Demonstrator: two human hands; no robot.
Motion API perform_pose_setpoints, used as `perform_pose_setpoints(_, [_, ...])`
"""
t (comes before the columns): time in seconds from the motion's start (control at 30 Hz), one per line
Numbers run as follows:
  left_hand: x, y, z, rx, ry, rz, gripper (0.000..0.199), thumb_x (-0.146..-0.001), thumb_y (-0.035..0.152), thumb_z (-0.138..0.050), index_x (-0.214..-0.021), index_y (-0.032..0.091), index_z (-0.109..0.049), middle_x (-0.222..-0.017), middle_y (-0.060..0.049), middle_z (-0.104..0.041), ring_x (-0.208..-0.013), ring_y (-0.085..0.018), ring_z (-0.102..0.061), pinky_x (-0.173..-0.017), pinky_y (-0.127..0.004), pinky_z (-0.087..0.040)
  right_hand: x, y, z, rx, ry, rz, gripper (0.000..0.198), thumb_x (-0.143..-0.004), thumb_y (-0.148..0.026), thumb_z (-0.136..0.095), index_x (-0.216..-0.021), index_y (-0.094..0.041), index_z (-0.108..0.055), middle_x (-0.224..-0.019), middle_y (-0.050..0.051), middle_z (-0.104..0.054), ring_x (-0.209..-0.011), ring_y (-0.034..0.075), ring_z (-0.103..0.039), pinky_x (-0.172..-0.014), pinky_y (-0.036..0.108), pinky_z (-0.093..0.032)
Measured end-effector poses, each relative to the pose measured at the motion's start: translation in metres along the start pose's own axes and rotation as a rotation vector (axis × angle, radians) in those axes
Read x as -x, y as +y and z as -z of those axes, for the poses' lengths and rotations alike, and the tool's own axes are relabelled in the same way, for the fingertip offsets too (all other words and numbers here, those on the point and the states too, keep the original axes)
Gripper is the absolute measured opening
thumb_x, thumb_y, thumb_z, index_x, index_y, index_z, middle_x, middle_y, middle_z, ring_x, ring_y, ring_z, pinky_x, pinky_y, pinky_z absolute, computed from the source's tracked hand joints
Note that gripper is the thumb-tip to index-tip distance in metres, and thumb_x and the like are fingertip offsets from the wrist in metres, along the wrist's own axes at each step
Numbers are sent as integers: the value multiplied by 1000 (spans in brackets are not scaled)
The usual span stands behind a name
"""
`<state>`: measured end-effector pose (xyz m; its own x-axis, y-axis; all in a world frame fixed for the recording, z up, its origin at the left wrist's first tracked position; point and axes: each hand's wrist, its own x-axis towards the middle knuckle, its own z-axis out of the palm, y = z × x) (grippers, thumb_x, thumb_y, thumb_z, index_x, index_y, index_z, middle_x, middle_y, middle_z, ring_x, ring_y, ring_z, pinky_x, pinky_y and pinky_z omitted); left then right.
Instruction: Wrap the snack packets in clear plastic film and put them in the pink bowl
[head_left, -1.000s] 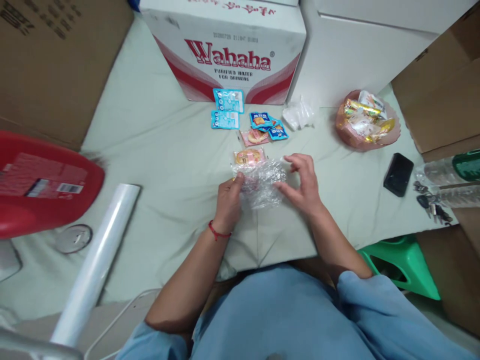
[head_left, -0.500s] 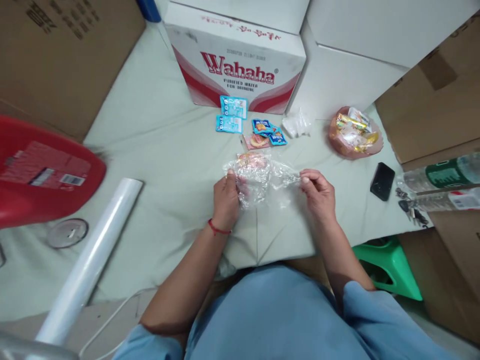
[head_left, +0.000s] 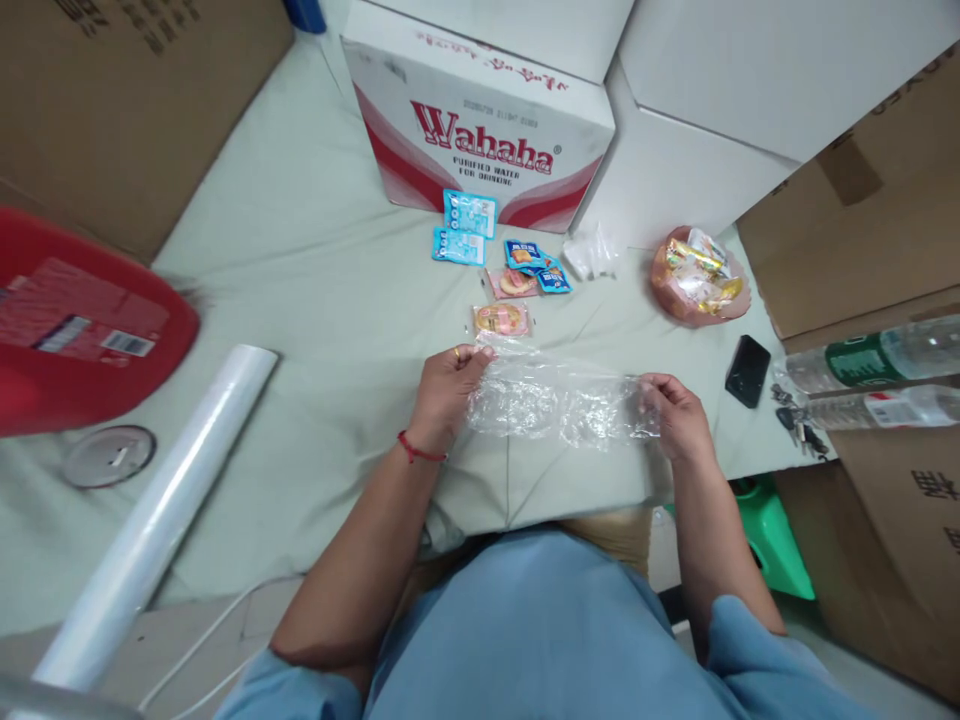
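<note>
A sheet of clear plastic film [head_left: 562, 400] is stretched between my two hands, a little above the cloth near the table's front edge. My left hand [head_left: 451, 392] pinches its left end, thumb on top. The right end is gripped between the fingers of my right hand [head_left: 676, 412]. Just beyond the film lies a wrapped snack [head_left: 501, 319] in a see-through packet. Behind it are a pink packet [head_left: 513, 283], several small blue sachets [head_left: 536, 265] and two light-blue packets [head_left: 463, 228]. Crumpled clear plastic [head_left: 594, 252] rests to their right.
A Wahaha carton [head_left: 480, 135] stands at the back. To the right are a pink bowl [head_left: 701, 300] of wrapped items, a black box-like object [head_left: 748, 371], keys [head_left: 799, 420] and plastic bottles [head_left: 877, 360]. On the left are a film roll [head_left: 172, 490] and a red container [head_left: 97, 330].
My hands have moved apart, the right one going right and down. The bunched film is now spread wide and lower, and the wrapped snack behind it shows uncovered.
</note>
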<state>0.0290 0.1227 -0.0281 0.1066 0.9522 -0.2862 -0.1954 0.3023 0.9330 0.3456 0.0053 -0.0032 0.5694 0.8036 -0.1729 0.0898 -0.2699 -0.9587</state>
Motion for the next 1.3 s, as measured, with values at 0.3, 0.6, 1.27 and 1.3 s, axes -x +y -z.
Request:
perform_pose_setpoints(0.3, [-4, -6, 1, -37, 23, 0, 49, -66, 62, -89, -72, 17, -70, -54, 6, -44, -51, -8, -31, -49, -25, -20, 39, -32, 6, 644, -170, 826, 19, -97, -34, -72, -114, -25, -75, -112, 10, -71, -106, 28, -66, -93, 46, -54])
perform_pose_setpoints(0.6, [-2, -2, 1, -74, 17, 46, 48, -70, 61, -85, -77, 18, -66, -54, 8, -42, -48, -7, -29, -47, -24, -18, 41, -24, -1, 936, -593, 949, 60, -99, -23, -70, -154, -30, -50, -139, 16, -58, -121, 35, -54, -102, 56, -53])
perform_pose_setpoints(1.27, [0, 5, -1, -66, 34, 42, 46, -67, 59, -87, -74, 19, -65, -51, 8, -44, -45, -7, -30, -44, -23, -18, 36, -4, 16, 986, -601, 870, 42, -100, -32, -71, -141, -31, -63, -150, 14, -55, -130, 36, -52, -105, 58, -54])
perform_pose_setpoints(1.3, [0, 5, -1, -61, 34, 41, 46, -68, 58, -87, -74, 19, -64, -51, 8, -44, -45, -7, -30, -44, -23, -17, 34, -3, 15, 985, -597, 871, 31, -101, -31, -69, -131, -30, -69, -145, 13, -59, -126, 35, -54, -103, 56, -54])
